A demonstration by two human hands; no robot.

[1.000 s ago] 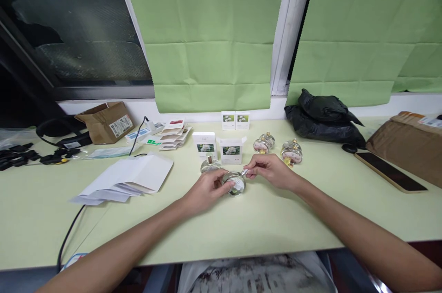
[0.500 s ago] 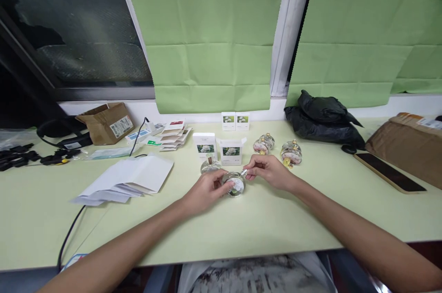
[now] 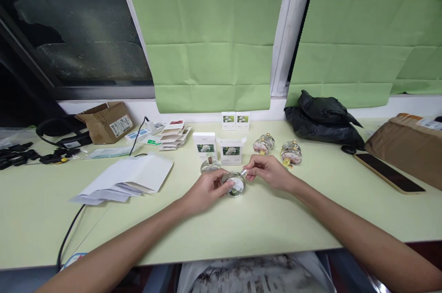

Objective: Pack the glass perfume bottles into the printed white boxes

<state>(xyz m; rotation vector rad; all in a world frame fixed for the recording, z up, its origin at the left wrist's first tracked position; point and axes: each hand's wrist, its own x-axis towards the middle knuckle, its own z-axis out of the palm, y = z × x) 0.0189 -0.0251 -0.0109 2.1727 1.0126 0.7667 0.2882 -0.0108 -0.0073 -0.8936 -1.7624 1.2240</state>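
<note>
Pale green covers the bench (image 3: 262,224), the broad surface on which everything here sits. On its left side lie overlapping white paper sheets (image 3: 138,175), well apart from the work.

The left hand (image 3: 207,192) is closed around one side of the held bottle, thumb across the front and fingers behind. The right hand (image 3: 267,170) is drawn into a narrow pinch at the bottle's top. Behind them stand a closed white card box with a flower picture (image 3: 206,139) and, beside it, a matching white card box with raised flaps (image 3: 231,157). A second rounded transparent glass bottle with a metallic neck (image 3: 210,164) stands just behind the left hand, so that wrist is best moved little, lest it knock the glass.

The held bottle, a flat, round transparent glass one with a pale flower label (image 3: 239,186), is between the hands in front of the boxes, tilted with its top toward the right hand. Whether its base touches the bench I cannot tell. Smooth glass may slip, so the left hand should brace it firmly.

Smallest is its shiny silver neck (image 3: 243,173), partly hidden by the right fingertips. Light, even pressure along its axis would suit it best; sideways force could twist the bottle.
</note>
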